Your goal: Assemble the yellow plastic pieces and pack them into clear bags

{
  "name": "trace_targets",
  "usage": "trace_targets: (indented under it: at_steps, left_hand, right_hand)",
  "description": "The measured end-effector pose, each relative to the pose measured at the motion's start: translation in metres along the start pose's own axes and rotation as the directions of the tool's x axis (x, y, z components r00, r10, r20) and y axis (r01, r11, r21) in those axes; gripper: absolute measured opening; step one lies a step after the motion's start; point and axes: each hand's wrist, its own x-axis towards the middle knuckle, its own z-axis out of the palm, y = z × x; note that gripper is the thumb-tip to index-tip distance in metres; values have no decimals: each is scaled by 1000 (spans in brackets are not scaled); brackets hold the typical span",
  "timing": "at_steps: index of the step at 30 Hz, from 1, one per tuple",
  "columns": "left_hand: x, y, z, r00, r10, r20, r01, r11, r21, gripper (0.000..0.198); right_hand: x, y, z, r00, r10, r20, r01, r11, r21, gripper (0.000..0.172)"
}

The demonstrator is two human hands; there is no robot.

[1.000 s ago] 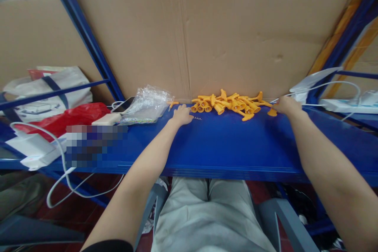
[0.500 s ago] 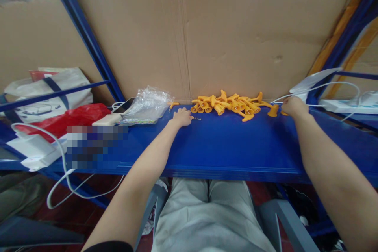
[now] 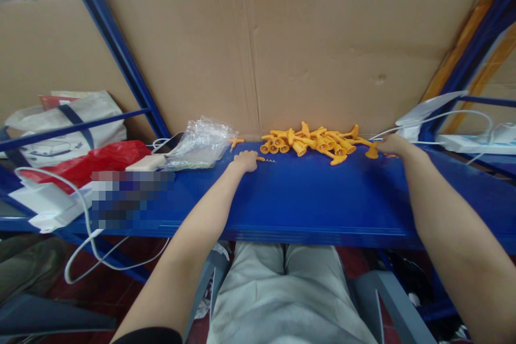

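Left hand closed on corkscrew, left of yellow pile; probably light, stiff; grip orange end. Right hand, right of pile: hold unclear.

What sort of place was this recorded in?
Probably a makeshift workshop bench: a blue rack shelf serves as the tabletop, cardboard backs it, and yellow plastic pieces lie piled on top.

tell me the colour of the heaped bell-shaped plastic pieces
The heaped pieces are orange-yellow, clearest in the head view.

Cardboard panels back the blue shelf above a dark reddish floor.
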Motion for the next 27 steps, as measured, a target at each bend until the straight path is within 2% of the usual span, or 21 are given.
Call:
trace_targets:
  at_steps: [2, 3, 4, 7, 11, 14, 17, 20, 24, 27]
  left_hand:
    - [2, -3, 0, 1000, 26, -16, -25, 999, 20, 52]
    - [3, -4, 0, 999, 39, -25, -38, 999, 31, 51]
    - [4, -6, 0, 998, 52, -28, -51, 998, 38, 50]
    - [4, -7, -2, 995, 97, -8, -97, 995, 24, 45]
    - [1, -3, -2, 993, 113, -26, -114, 993, -23, 37]
    - [-1, 1, -2, 987, 107, -116, -114, 992, -55, 35]
    - [-2, 5, -3, 968, 80, -239, -107, 989, -102, 37]
    - [-3, 9, -4, 942, 68, -330, -125, 980, -154, 36]
    - [-4, 14, -5, 910, 93, -403, -188, 961, -202, 34]
    - [-6, 18, -4, 902, 107, -418, -216, 951, -223, 33]
  right_hand:
    - [1, -2, 6, 986, 17, 168, -23, 999, 31, 21]
    - [1, -2, 10, 976, 16, 219, -28, 998, 51, 20]
    - [1, -2, 13, 977, -10, 214, -7, 997, 79, 20]
    - [3, -1, 22, 987, -74, 142, 55, 990, 130, 16]
    - [6, -4, 22, 994, -69, 86, 71, 997, -22, 24]
    - [1, -13, 16, 998, -67, -22, 64, 991, -116, 36]
    - [-8, -30, 10, 982, -116, -151, 102, 990, -98, 41]
    - [-18, -52, 9, 916, -308, -256, 301, 951, -68, 41]
    - [-33, -83, 20, 757, -567, -326, 581, 811, -61, 37]
    - [-42, -99, 32, 648, -687, -330, 714, 698, -52, 35]
